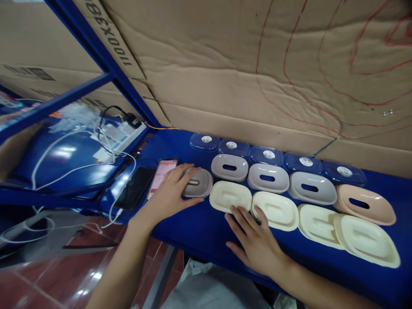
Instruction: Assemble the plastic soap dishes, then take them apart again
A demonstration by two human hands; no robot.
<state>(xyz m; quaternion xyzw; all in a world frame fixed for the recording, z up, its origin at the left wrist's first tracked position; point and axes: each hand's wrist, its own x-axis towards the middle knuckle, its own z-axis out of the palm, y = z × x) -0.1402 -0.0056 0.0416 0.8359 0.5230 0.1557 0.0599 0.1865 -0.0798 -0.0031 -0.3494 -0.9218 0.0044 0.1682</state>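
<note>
My left hand [174, 186] straddles the left end of a grey oval plastic dish [207, 185], thumb along the near rim and fingers over the far side. The dish lies on the blue table. My right hand [254, 236] has its fingers spread, with fingertips at the near rim of a cream oval tray [230, 194]. Beside it is a second cream tray [275, 210], close to the right index finger. Further right, a cream tray [317, 223] is partly overlapped by another cream tray [368, 238].
Behind stand several slotted grey dishes [229, 175], a peach slotted dish [378, 214], and a row of clear plastic covers [234, 148] with round stickers. A lit phone [163, 169] and dark phone [137, 186] lie left, near white cables and a power strip [120, 141]. Cardboard [209, 86] walls the back.
</note>
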